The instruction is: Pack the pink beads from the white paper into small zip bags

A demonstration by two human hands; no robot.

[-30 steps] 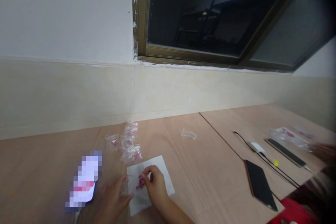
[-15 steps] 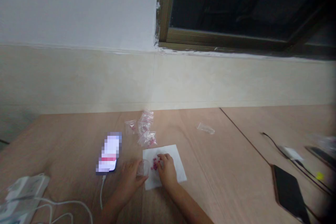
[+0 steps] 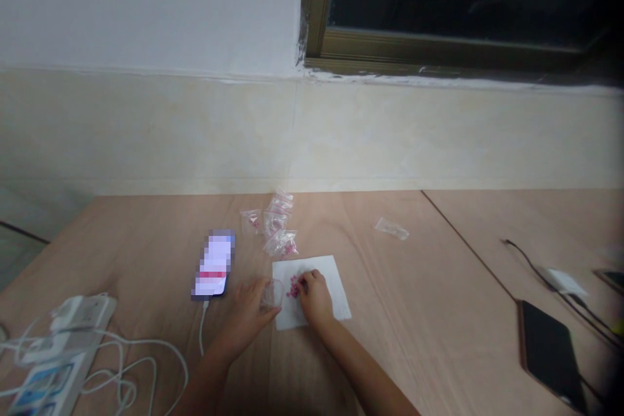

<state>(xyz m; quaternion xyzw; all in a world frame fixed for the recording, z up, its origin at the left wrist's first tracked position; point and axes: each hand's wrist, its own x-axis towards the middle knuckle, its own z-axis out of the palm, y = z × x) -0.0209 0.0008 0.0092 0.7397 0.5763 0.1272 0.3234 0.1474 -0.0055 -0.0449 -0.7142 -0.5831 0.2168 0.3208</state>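
Pink granules point(image 3: 294, 286) sit in a small heap on a white paper sheet point(image 3: 332, 286), and the right hand point(image 3: 314, 299) is pinched narrow just over them, fingertips at the heap. The left hand point(image 3: 242, 317) curls around a small clear plastic cup point(image 3: 272, 294) at the sheet's edge. Small zip bags point(image 3: 279, 234) lie just beyond the sheet, a phone point(image 3: 213, 266) sits to the left, and the plywood bench point(image 3: 390, 286) runs on rightward, with room before a black tablet point(image 3: 550, 348).
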